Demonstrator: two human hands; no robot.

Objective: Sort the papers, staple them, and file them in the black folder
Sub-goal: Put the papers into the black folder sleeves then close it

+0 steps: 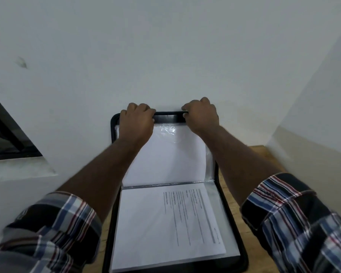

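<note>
The black folder [114, 134] lies open on the wooden table, its far half tilted up toward the white wall. My left hand [136, 121] grips the top edge of the raised half at its left. My right hand [202, 115] grips the same edge at its right. A blank white sheet in a clear sleeve [165, 156] fills the raised half. In the near half lies a printed paper [165, 223] with lines of text, inside the folder's sleeves. A spiral spine [165, 184] runs across the middle. No stapler is in view.
The wooden table [264, 154] shows at the right of the folder and ends against the white wall [165, 56]. A dark-framed window [4, 134] with a white ledge sits at the left. Both plaid sleeves fill the lower corners.
</note>
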